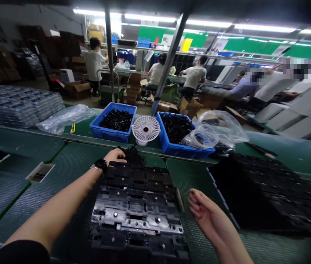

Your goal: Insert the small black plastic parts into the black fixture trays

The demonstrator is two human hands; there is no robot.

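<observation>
My left hand point(114, 156), with a black watch on its wrist, rests at the far end of a long black-and-steel fixture point(136, 209) and touches a heap of small black plastic parts point(133, 157). Whether its fingers grip a part, I cannot tell. My right hand point(206, 211) hangs in the air to the right of the fixture, fingers loosely curled and apart, holding nothing. A pale rod-like strip point(180, 200) lies along the fixture's right side, close to that hand.
Two blue crates point(108, 134) point(183, 145) of black parts stand behind a white desk fan point(145, 128), with clear plastic bags point(216, 130) beside them. A large stack of black trays point(262, 194) lies on the green conveyor belt point(14, 187) to the right. Several co-workers sit at benches beyond.
</observation>
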